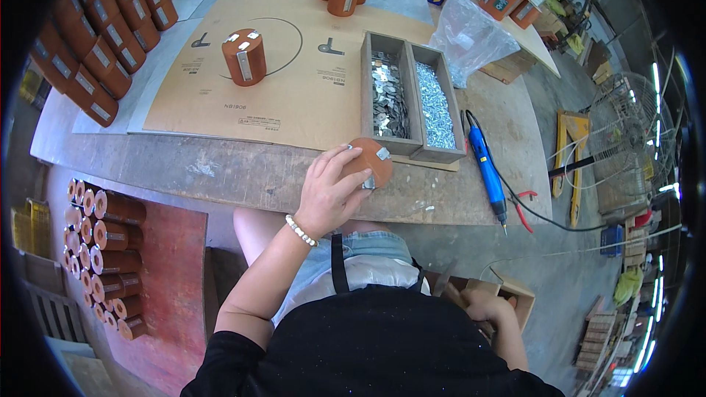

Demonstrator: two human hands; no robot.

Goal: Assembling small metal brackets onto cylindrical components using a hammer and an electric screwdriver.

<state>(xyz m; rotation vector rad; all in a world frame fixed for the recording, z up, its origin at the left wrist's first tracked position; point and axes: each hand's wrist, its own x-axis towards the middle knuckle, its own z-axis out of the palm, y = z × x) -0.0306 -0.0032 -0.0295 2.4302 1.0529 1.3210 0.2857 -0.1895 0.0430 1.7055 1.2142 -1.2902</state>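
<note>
A reddish-brown cylinder (379,160) with small metal clips on its top rim sits at the near edge of the workbench. My left hand (332,184) is closed over its left side, thumb and fingers resting on the top. My right hand (487,305) is down at my right side, in an open box (523,300) beside my lap; its fingers are mostly hidden, so I cannot tell what it holds. Just beyond the left hand is a two-part grey tray (415,148), with flat metal clips (390,99) on the left and small silvery screws (435,106) on the right.
One clipped cylinder (244,59) stands on the cardboard sheet (294,114). Stacked cylinders (103,59) rise at the left; more lie on a red board (173,272) below. Right of the tray are a corded blue electric screwdriver (485,165), red-handled pliers (523,209) and a plastic bag (471,37).
</note>
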